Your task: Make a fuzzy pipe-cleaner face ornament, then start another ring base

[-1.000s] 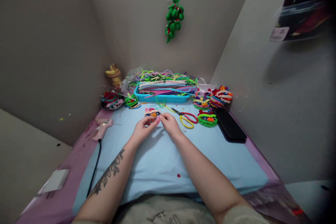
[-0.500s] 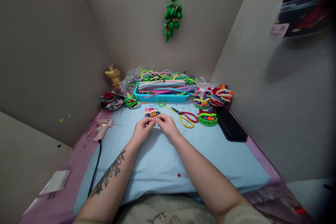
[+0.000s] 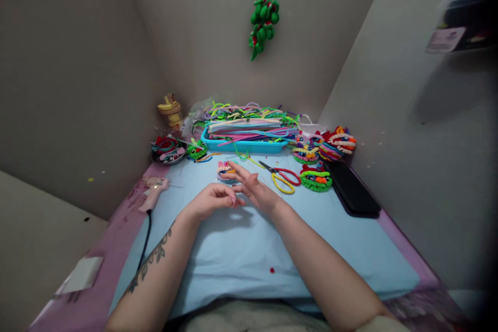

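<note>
My left hand (image 3: 212, 201) is closed in a pinch over the blue cloth, thumb against fingers. At its fingertips shows a small pink piece (image 3: 233, 199), too small to tell its kind. Close beside it, my right hand (image 3: 259, 193) is open, fingers stretched out and spread, with nothing visible in it. Behind the right fingers lies a fuzzy pipe-cleaner face (image 3: 223, 171) with pink and cream parts, partly hidden by that hand. Scissors (image 3: 282, 179) with one red and one yellow handle lie open to the right of my hands.
A blue tray (image 3: 245, 146) heaped with colourful pipe cleaners stands at the back. A pink glue gun (image 3: 154, 194) with a black cord lies left. Right are a green pipe-cleaner face (image 3: 316, 179), several similar pieces and a black phone-like slab (image 3: 352, 189). A metal bowl (image 3: 169, 158) sits back left.
My hands have drawn apart from their joined pinch and come slightly nearer to me. The right fingers have opened and spread; the left stays pinched. The view has shifted a little.
</note>
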{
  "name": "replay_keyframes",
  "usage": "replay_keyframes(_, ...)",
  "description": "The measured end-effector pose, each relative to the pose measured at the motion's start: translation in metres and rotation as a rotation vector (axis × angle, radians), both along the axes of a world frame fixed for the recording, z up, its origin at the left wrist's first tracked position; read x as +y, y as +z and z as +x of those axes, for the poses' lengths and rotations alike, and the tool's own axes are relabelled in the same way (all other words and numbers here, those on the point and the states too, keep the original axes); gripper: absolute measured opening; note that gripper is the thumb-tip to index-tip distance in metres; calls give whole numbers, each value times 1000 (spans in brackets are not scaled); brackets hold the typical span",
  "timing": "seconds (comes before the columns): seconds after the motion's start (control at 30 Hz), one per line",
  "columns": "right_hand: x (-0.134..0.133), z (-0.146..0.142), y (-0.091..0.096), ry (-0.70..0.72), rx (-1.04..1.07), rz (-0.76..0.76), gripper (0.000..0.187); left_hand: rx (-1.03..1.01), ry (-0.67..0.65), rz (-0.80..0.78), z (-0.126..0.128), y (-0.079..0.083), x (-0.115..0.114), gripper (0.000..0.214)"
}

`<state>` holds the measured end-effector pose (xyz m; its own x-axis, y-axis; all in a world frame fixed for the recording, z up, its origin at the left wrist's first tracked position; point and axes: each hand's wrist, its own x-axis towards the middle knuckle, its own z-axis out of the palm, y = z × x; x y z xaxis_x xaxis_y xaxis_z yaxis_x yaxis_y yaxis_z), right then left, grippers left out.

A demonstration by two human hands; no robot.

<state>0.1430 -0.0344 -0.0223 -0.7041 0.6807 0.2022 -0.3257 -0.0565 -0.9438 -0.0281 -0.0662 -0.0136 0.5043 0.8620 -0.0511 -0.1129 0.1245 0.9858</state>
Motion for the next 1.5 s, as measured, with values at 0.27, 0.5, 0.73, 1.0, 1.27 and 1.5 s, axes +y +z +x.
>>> replay_keyframes(0.27, 36, 20, 28, -50, -96, 220, 90, 33, -124, -18, 11, 28, 27, 21)
replay_keyframes(0.5, 59, 25, 54, -350, -215, 389, 49, 55, 333, 64, 29, 46, 54, 25)
replay_keyframes(0.73, 58, 18, 50, -541, -497, 667, 11, 239, 573, 129, 33, 32, 58, 19)
replay_keyframes(1.0, 68, 11, 28, -514, -471, 294, 13, 396, 592, 206, 29, 13, 57, 11)
replay_keyframes(1.27, 63, 11, 31, -511, -485, 523, 11, 591, 560, 464, 28, 5, 57, 10)
replay_keyframes(1.5, 67, 13, 34, -542, -536, 288, 13, 454, 654, 330, 31, 7, 53, 22)
